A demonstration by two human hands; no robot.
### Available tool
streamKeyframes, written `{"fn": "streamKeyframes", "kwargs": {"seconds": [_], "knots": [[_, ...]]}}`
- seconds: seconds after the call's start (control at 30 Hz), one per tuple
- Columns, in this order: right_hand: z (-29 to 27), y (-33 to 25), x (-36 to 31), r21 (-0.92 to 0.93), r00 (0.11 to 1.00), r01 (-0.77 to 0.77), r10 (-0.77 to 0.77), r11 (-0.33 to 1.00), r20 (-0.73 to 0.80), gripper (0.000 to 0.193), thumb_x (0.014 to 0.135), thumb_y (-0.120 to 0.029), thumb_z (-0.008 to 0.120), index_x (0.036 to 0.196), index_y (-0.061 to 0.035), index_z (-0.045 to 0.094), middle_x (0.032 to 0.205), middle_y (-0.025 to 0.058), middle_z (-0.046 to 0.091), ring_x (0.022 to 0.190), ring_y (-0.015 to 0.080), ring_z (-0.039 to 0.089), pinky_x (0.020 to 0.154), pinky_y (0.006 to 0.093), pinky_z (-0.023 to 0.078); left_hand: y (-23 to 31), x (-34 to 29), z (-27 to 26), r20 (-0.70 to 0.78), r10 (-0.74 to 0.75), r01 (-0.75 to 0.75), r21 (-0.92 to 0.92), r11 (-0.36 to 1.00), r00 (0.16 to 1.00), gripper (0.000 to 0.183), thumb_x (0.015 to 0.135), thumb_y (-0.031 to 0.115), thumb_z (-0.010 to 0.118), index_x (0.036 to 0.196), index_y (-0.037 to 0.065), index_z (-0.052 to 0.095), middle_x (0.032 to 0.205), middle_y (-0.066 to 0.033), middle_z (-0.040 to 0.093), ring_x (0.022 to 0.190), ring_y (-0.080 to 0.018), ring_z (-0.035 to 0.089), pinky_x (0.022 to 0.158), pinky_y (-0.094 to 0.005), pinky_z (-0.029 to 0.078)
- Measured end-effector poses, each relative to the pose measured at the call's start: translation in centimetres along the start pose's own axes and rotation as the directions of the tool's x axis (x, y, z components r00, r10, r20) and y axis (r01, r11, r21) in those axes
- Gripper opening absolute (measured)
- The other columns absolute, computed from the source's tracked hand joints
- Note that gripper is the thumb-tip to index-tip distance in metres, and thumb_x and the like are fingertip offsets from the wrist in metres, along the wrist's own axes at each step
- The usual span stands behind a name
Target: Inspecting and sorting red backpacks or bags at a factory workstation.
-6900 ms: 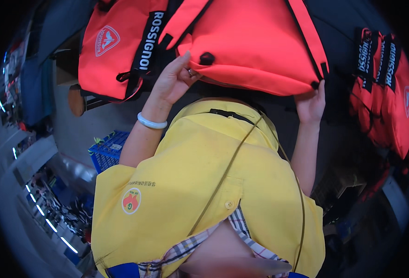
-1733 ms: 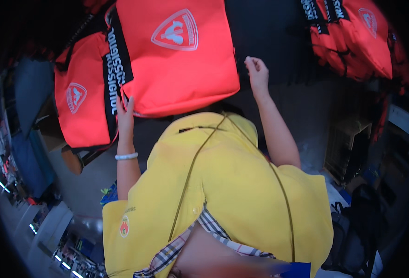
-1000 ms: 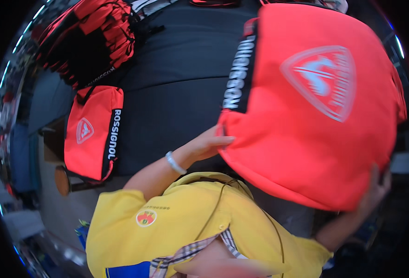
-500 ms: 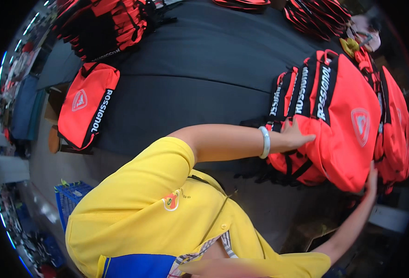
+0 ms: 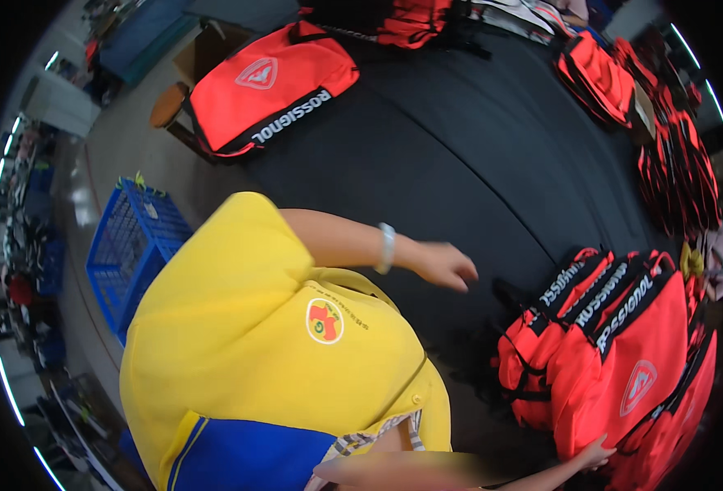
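A row of red-and-black backpacks stands packed together at the right of the black-covered table [image 5: 451, 123]. My right hand [image 5: 592, 455] grips the lower edge of a red backpack [image 5: 607, 393] in this row, its fingertips against the fabric. White lettering runs down the black side bands, and a pale shield emblem marks the red face. My left hand [image 5: 446, 265], with a pale bracelet at the wrist, hovers over the table left of the row. It is slightly blurred, fingers loosely bent, holding nothing. A single red bag [image 5: 271, 86] lies at the table's far left edge.
More red-and-black bags [image 5: 679, 176] are piled along the far right side, with another stack [image 5: 595, 78] beside them. Off the table's left side are a blue plastic crate [image 5: 124, 254] and a round wooden stool [image 5: 169, 105]. Part of another person shows at the right edge.
My left hand has let go of the backpack row and moved left over the table. My right hand stays at the backpack's lower edge. The view has turned, shifting everything.
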State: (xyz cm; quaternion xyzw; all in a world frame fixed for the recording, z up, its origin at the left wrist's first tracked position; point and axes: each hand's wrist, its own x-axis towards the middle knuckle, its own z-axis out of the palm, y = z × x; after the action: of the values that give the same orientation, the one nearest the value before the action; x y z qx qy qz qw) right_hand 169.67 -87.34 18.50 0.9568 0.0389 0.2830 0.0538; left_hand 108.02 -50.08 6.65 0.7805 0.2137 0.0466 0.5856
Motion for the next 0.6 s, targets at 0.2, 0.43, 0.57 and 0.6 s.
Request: {"fn": "streamKeyframes", "kwargs": {"seconds": [0.2, 0.43, 0.57, 0.6], "knots": [[-14.2, -13.5, -14.2, 0.444, 0.726, 0.674, -0.418, 0.591, -0.546, 0.045, 0.092, -0.028, 0.062, 0.126, 0.0004, 0.056, 0.129, 0.0195, 0.055, 0.12, 0.0334, 0.052, 0.101, 0.043, 0.041, -15.1, -25.8, -16.6, -0.979, 0.098, 0.723, 0.199, 0.662, 0.18, 0.039, 0.076, 0.015, 0.064, 0.113, 0.0, 0.06, 0.116, -0.0218, 0.056, 0.113, -0.0395, 0.051, 0.096, -0.0464, 0.042], [-29.7, -33.7, -43.5, 0.902, 0.479, 0.418, -0.87, 0.108, -0.118, 0.028, 0.09, -0.002, 0.057, 0.118, 0.0005, 0.06, 0.125, 0.0136, 0.056, 0.11, 0.0226, 0.055, 0.081, 0.0288, 0.047, -30.9, -51.3, -25.9, -0.624, -0.627, 0.314, -0.78, 0.542, -0.467, 0.08, 0.077, 0.049, 0.073, 0.129, -0.005, 0.044, 0.121, -0.0254, 0.054, 0.114, -0.0333, 0.056, 0.096, -0.0433, 0.046], [-36.6, -40.6, -56.2, 0.963, 0.055, 0.269, -0.998, 0.034, 0.019, 0.028, 0.088, -0.001, 0.06, 0.116, -0.0007, 0.062, 0.117, 0.0115, 0.063, 0.108, 0.0213, 0.06, 0.085, 0.0323, 0.049, -31.1, -53.2, -27.8, -0.492, -0.819, 0.082, -0.867, 0.491, -0.297, 0.073, 0.079, 0.049, 0.071, 0.124, -0.005, 0.05, 0.115, -0.0193, 0.06, 0.105, -0.0248, 0.061, 0.082, -0.0378, 0.052], [-38.1, -41.7, -58.8, 0.985, -0.019, 0.167, -0.999, 0.042, 0.046, 0.027, 0.088, -0.002, 0.061, 0.115, -0.0002, 0.063, 0.11, 0.0108, 0.066, 0.103, 0.0195, 0.063, 0.086, 0.0316, 0.049, -32.4, -53.8, -28.1, -0.491, -0.823, 0.08, -0.868, 0.49, -0.287, 0.073, 0.079, 0.049, 0.071, 0.124, -0.005, 0.05, 0.115, -0.0193, 0.06, 0.105, -0.0248, 0.061, 0.082, -0.0378, 0.052]]}}
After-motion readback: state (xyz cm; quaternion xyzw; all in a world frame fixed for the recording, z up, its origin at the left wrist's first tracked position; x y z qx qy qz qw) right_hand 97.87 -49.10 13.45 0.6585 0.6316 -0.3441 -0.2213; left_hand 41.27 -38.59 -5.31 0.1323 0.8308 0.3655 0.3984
